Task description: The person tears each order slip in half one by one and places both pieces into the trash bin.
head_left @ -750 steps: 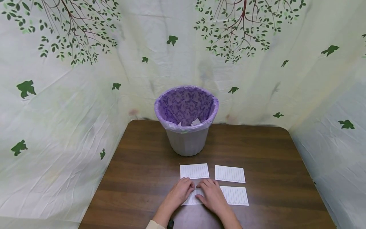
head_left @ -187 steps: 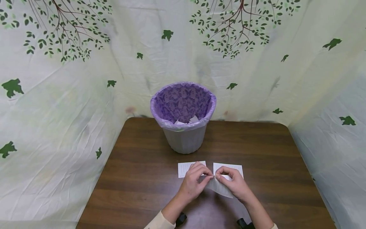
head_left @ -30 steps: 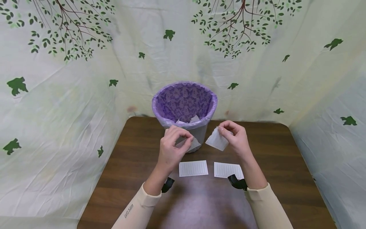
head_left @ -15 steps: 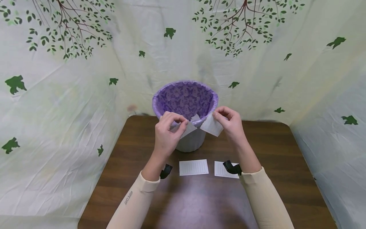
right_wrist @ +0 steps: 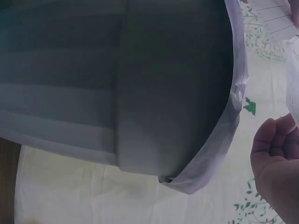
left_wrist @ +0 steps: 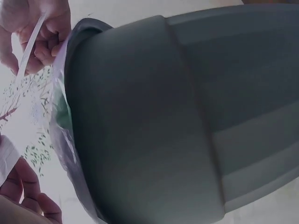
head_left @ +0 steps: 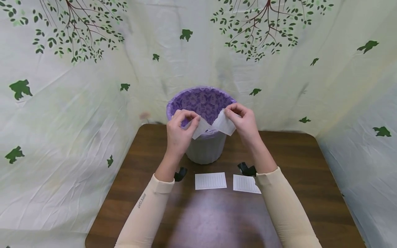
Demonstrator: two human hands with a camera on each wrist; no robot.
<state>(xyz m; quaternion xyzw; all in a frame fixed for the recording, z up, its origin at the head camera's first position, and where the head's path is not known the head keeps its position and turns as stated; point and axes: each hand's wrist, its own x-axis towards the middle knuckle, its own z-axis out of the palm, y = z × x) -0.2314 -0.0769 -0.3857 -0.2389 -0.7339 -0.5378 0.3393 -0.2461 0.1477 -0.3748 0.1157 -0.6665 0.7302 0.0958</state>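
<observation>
My left hand (head_left: pixel 180 134) pinches a torn piece of white paper (head_left: pixel 201 128) between thumb and fingers. Another torn paper piece (head_left: pixel 224 123) hangs from the pinch of my right hand (head_left: pixel 246 125). Both pieces are over the front rim of a grey wastebasket (head_left: pixel 205 150) lined with a purple patterned bag (head_left: pixel 203 98). From below, the left wrist view catches the bag's folded edge (left_wrist: pixel 70 149) and both hands above it. In the right wrist view, faint ruled lines show on the left hand's paper (right_wrist: pixel 275 18). The basket's bottom inside is hidden by hands and paper.
Two ruled white cards lie on the brown wooden table (head_left: pixel 297 165) in front of the basket: a left card (head_left: pixel 211 181) and a right card (head_left: pixel 246 183), partly covered by the right sleeve (head_left: pixel 276 193). A leaf-printed curtain (head_left: pixel 149 82) surrounds the table.
Several seconds ago both hands held one card together; now each holds a separate torn piece. Over the last second both hands have risen and moved forward to the basket's rim. Fewer cards lie on the table.
</observation>
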